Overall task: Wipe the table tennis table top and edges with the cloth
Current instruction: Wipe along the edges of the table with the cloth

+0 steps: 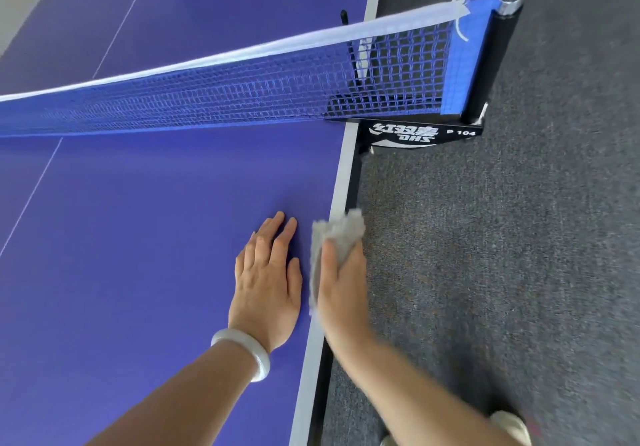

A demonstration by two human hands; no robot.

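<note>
Your right hand grips the cloth over the side edge of the table, thumb on top, the other digits hidden under the fabric, which bunches out ahead toward the net. Your left hand lies flat just beside it, fingers straight and close together.

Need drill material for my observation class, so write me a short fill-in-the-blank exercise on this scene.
1. The right hand grips a cloth, ____ in colour, at the table's edge.
2. The left hand rests flat on the table top, holding ____.
3. The net has a ____ top band.
4. The three Latin letters on the net clamp read ____.

Missing words: grey; nothing; white; DHS.
</note>
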